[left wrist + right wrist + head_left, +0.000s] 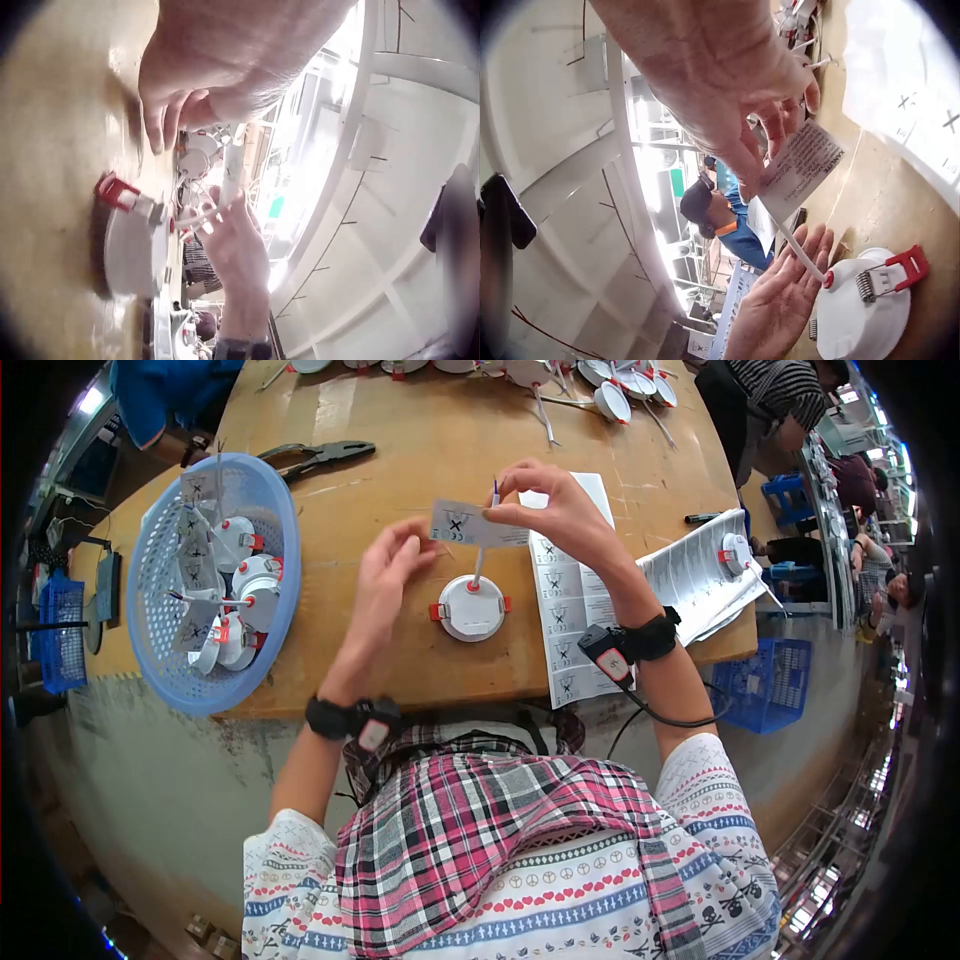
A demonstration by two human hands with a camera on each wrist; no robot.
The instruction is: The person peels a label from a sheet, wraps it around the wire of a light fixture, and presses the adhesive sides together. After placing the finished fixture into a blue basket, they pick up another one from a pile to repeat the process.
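Observation:
A round white downlight [472, 612] with red-tipped spring clips lies on the table in front of me, its white cable [479, 566] rising from a red collar. My right hand [562, 515] pinches a printed sticker label [462, 523] at the cable's upper part, between thumb and fingers. The label's other end stands out to the left, printed with a crossed-out bin mark. My left hand [388, 572] is just left of the label, fingers loosely bent and holding nothing. In the right wrist view the left palm [784, 292] faces the cable.
A blue basket [291, 560] at left holds several labelled downlights. Pliers [325, 455] lie beyond it. Label sheets [568, 622] lie at right, beside a paper stack [690, 585] bearing another downlight [737, 553]. More downlights [612, 402] line the far edge; people sit around.

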